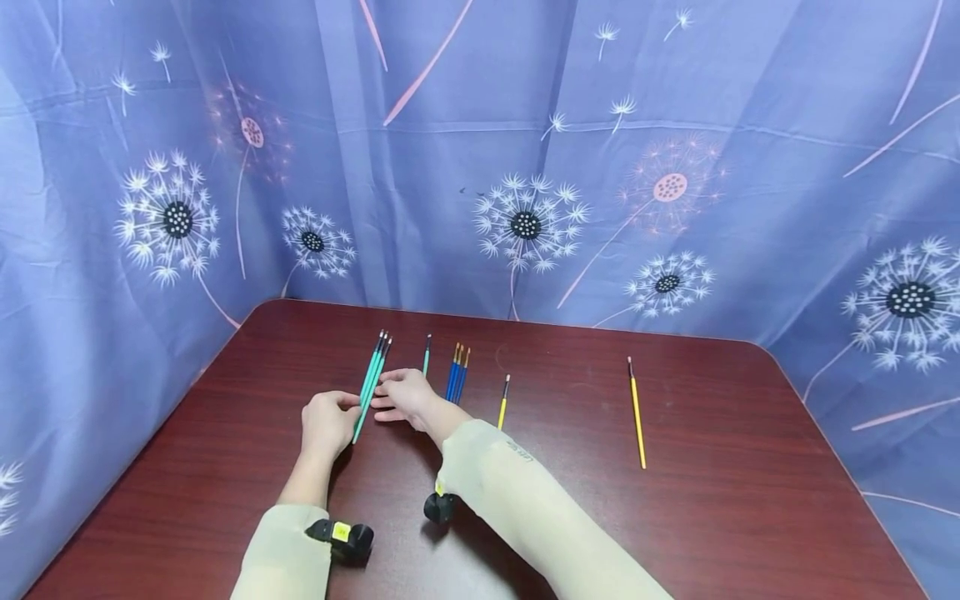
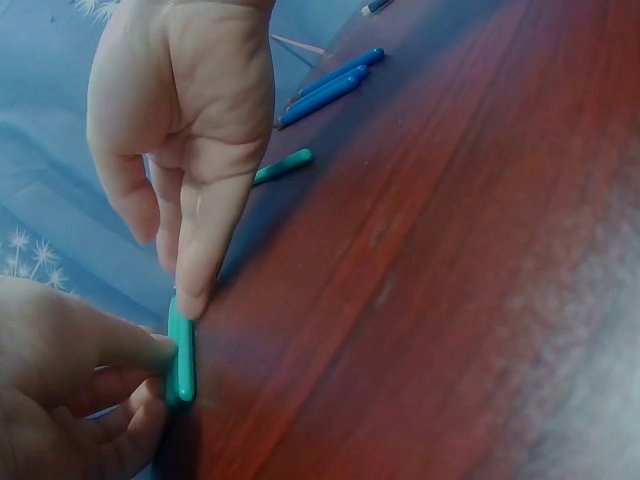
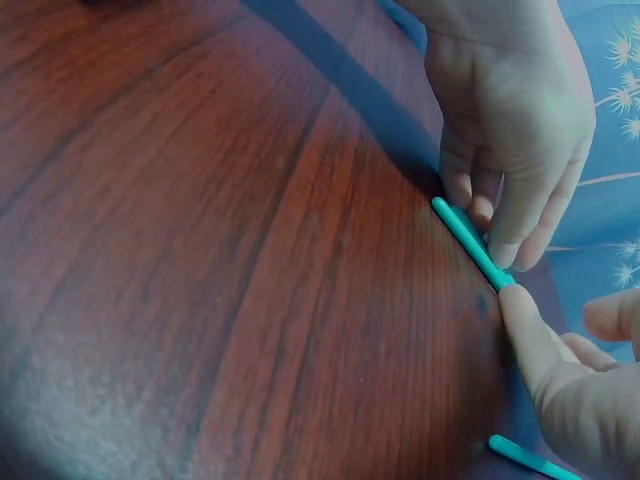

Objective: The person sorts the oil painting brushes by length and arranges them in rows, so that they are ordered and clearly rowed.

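Observation:
A bundle of green paintbrushes point(image 1: 371, 379) lies side by side on the table, bristle tips pointing away. My left hand point(image 1: 326, 423) is at its left side, fingertips touching the handles near their lower ends. From the other side my right hand point(image 1: 408, 398) reaches in, its fingers fairly straight, with fingertips point(image 2: 196, 300) against the handles' right edge. In the right wrist view the bundle's rounded handle end point(image 3: 455, 222) shows between the two hands. Another green paintbrush point(image 1: 427, 358) lies just right of the bundle, partly hidden behind my right hand.
Blue paintbrushes point(image 1: 457, 375) lie together right of the green ones. A yellow paintbrush point(image 1: 503, 408) is partly covered by my right sleeve, and another yellow paintbrush point(image 1: 637, 421) lies farther right. A blue dandelion-print curtain point(image 1: 420, 208) hangs behind the brown table point(image 1: 712, 500).

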{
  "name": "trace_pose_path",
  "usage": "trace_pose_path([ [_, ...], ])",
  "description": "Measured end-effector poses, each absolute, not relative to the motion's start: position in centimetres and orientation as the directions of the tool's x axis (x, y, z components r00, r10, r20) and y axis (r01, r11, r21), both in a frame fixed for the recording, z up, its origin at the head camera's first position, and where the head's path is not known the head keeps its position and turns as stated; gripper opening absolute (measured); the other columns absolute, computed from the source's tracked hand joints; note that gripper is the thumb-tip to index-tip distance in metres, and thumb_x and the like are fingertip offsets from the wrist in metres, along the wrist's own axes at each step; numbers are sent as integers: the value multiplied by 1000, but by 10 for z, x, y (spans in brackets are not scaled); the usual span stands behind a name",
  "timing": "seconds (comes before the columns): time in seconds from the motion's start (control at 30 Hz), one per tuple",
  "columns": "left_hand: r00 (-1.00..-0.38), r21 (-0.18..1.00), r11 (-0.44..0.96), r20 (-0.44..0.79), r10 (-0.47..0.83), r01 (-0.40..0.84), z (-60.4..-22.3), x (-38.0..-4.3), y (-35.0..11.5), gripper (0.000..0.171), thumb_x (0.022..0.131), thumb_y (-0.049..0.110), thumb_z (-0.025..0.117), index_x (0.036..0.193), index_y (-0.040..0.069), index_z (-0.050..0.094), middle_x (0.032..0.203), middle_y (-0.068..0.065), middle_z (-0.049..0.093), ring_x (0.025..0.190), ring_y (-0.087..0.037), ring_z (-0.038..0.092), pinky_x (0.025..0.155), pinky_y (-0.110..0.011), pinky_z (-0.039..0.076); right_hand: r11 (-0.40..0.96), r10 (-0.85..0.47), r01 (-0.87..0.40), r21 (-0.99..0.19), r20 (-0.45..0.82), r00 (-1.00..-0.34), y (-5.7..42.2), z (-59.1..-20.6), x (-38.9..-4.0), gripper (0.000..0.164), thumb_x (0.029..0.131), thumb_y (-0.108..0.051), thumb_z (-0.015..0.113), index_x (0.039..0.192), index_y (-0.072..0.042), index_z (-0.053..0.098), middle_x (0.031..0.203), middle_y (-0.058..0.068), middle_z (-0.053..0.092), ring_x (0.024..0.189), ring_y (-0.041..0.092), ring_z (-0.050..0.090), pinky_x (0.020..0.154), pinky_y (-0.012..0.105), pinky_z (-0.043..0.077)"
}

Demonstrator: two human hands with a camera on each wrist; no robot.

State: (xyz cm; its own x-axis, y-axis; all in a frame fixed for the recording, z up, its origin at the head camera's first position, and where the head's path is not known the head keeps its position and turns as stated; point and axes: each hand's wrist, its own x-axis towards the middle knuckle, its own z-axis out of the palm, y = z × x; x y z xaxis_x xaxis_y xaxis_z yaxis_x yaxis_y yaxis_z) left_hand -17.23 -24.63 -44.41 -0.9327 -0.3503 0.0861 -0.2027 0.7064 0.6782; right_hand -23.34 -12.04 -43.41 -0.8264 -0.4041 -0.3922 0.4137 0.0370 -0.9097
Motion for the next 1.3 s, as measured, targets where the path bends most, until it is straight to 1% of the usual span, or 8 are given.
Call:
trace_pose_path([
  [0.13, -940, 676, 709, 70, -334, -202, -443, -172, -246, 24, 82, 11, 61, 100, 1, 72, 96, -15, 72, 98, -39, 60, 85, -46, 45, 48, -426, 399, -916, -380, -821, -120, -433, -231, 41, 93, -4, 48, 133, 3, 45, 120, 19, 61, 107, 30, 64, 81, 40, 56],
  [0.3, -953, 666, 716, 27, -300, -207, -441, -172, -245, 30, 79, 11, 64, 106, -1, 69, 96, -15, 72, 94, -33, 63, 84, -44, 48, 69, -444, 366, -928, -357, -822, -113, -432, -230, 43, 92, -7, 53, 134, 1, 45, 120, 18, 61, 108, 29, 64, 83, 41, 55],
  [0.6, -958, 631, 747, 23, -285, -207, -441, -176, -241, 30, 82, 9, 66, 109, -4, 66, 98, -19, 70, 96, -35, 62, 87, -46, 48, 121, -484, 264, -957, -289, -826, -78, -421, -223, 41, 91, -9, 55, 129, 3, 50, 126, 22, 58, 107, 34, 64, 82, 41, 56],
  [0.87, -955, 635, 738, 6, -298, -226, -443, -177, -243, 29, 84, 13, 65, 108, -4, 66, 96, -19, 70, 96, -35, 62, 87, -46, 48, 273, -490, 143, -951, -266, -830, -38, -420, -219, 31, 92, -12, 55, 118, 3, 58, 111, 20, 67, 95, 30, 69, 72, 35, 58],
  [0.97, -952, 633, 737, -1, -305, -236, -442, -177, -242, 28, 84, 13, 65, 106, -4, 66, 96, -19, 70, 95, -35, 62, 86, -46, 48, 293, -479, 114, -949, -249, -842, -26, -420, -217, 30, 90, -11, 57, 115, 5, 59, 107, 20, 67, 92, 31, 69, 69, 33, 58],
  [1.1, -951, 632, 735, -9, -310, -246, -441, -177, -241, 29, 84, 16, 65, 105, -4, 66, 96, -19, 70, 95, -35, 61, 85, -46, 48, 316, -457, 80, -945, -226, -860, -8, -420, -216, 28, 88, -8, 58, 111, 8, 61, 103, 22, 67, 86, 32, 70, 65, 36, 58],
  [1.17, -950, 627, 738, -7, -313, -248, -441, -176, -239, 31, 84, 18, 65, 106, -4, 65, 97, -20, 70, 95, -36, 62, 85, -47, 48, 333, -436, 64, -941, -213, -874, 2, -420, -216, 24, 87, -7, 58, 106, 7, 62, 100, 23, 68, 80, 30, 70, 64, 36, 58],
  [1.3, -947, 612, 748, -2, -322, -256, -440, -175, -235, 37, 85, 24, 64, 109, -4, 63, 99, -21, 68, 94, -36, 61, 82, -48, 48, 392, -355, 47, -919, -199, -913, 22, -422, -216, 15, 84, -8, 62, 93, 4, 64, 84, 21, 70, 62, 20, 67, 58, 35, 58],
])
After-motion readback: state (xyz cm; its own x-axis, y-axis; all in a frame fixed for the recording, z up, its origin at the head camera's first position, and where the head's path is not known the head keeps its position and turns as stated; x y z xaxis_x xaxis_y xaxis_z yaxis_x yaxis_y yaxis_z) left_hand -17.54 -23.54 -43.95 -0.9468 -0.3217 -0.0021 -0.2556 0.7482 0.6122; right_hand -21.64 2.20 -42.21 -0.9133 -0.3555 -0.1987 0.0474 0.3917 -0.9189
